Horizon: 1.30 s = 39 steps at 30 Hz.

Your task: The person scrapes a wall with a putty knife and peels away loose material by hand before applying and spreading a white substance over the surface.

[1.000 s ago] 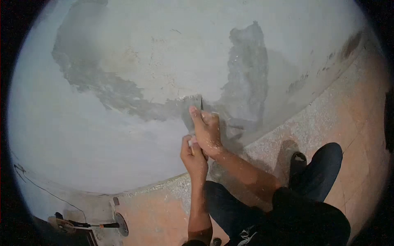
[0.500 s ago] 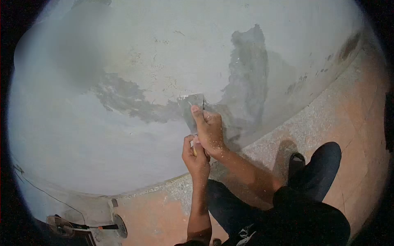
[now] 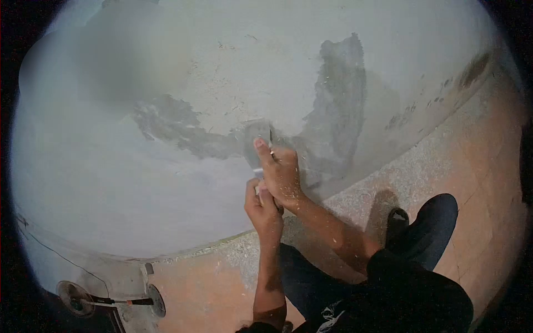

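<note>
Scraper was up against the pale wall, its blade over a grey patch, just below flaking paint. Right hand gripped the blade, thumb pressed on its face, other fingers bent in at its side. Left hand sat just below, fingers curled around the handle, which was mostly hidden. White flecks lay over part of the floor; at lower left, a rod-like thing with round ends, too unclear to name
</note>
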Tool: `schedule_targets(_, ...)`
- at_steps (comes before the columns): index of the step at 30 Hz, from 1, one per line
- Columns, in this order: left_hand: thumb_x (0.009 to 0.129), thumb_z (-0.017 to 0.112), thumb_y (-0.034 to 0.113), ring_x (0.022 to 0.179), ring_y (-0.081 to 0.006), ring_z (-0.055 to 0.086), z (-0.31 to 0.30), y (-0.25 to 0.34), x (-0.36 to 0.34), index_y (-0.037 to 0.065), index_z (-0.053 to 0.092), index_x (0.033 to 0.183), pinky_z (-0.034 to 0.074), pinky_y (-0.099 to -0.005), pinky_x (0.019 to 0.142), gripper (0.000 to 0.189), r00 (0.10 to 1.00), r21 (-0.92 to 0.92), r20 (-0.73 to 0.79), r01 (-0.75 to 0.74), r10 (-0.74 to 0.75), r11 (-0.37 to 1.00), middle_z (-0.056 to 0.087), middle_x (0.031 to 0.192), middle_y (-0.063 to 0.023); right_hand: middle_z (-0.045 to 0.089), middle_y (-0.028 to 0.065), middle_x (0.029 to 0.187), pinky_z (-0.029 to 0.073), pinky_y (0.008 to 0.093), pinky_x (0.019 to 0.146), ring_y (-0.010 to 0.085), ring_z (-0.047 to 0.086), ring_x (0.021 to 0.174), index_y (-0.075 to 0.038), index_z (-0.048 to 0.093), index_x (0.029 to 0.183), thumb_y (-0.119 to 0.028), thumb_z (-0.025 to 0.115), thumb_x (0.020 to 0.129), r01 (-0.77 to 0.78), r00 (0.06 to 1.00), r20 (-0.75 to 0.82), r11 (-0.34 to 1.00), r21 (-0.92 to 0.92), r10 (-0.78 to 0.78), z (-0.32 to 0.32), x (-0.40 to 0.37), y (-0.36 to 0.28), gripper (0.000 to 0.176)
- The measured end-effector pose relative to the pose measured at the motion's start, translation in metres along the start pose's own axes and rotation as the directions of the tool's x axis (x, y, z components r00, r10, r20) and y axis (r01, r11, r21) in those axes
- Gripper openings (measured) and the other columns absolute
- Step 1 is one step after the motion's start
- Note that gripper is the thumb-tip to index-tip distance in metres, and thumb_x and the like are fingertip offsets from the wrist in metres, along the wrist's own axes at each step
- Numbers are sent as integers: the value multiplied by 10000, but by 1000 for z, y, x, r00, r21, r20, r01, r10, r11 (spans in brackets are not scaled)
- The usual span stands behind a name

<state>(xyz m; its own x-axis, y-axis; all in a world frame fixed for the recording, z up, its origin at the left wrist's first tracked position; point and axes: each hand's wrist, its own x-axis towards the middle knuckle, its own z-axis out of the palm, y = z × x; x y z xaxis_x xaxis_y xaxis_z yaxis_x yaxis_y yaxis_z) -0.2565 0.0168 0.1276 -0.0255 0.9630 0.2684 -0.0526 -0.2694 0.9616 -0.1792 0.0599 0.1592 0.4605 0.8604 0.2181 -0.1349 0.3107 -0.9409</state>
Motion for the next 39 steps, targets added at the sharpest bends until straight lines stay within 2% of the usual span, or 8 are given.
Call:
schedule_targets(1,995,427,230,457,-19,346,4,-4,-7,36,509,962,253,-200,387,212,996,83,-80,41,-35,996,436,611,37,339,-49,506,260,311,438,64,306,500,-28,400,542,-306,566,935,-59,998,-15,998,9,59,0,-7,5,510)
schedule_targets(15,1012,402,254,442,-17,348,6,2,-8,46,486,921,257,-195,375,242,996,-40,-80,47,-50,998,448,611,34,346,-34,475,277,294,382,62,305,450,-6,409,539,-286,584,929,36,999,22,999,33,-37,11,2,-4,511)
schedule_targets(17,1017,387,252,444,-12,344,3,-6,-9,46,491,931,258,-194,377,246,996,-15,-82,34,-35,999,446,607,36,347,91,435,292,374,425,158,293,428,46,451,567,-301,554,934,-24,998,50,996,-80,28,5,-4,9,515)
schedule_targets(21,1007,419,275,453,-16,353,-7,18,7,44,494,934,261,-199,381,253,999,-7,-39,11,-11,1000,442,613,33,391,87,433,319,353,415,130,362,414,46,472,554,-316,542,940,170,984,-52,984,-52,-173,24,2,-7,533)
schedule_targets(24,1016,392,251,440,-19,351,-11,4,-6,40,497,957,255,-200,374,243,998,36,-53,36,-34,999,462,602,28,337,-38,488,261,305,416,63,308,485,-2,392,534,-302,567,939,-63,993,96,993,-101,73,11,-9,-2,534)
schedule_targets(30,1000,442,288,451,-8,333,-17,22,13,59,497,916,240,-193,380,250,996,18,-85,-10,12,1000,421,594,48,363,50,424,303,347,412,112,347,421,44,430,526,-314,541,935,115,993,-7,987,109,-115,35,-1,-19,555)
schedule_targets(33,1022,379,261,439,-14,335,-18,5,-4,54,486,940,229,-199,369,247,997,2,-67,45,-44,999,439,592,44,344,58,437,291,348,418,121,319,437,38,430,535,-314,539,937,50,997,62,997,-59,-46,26,-9,-1,546)
schedule_targets(39,1014,401,273,425,-11,311,-28,19,3,56,487,910,226,-194,366,255,998,-6,-32,47,-47,999,415,584,50,330,-25,443,252,300,383,62,314,429,-14,386,497,-303,584,931,-5,1000,1,999,33,5,36,-13,-6,558)
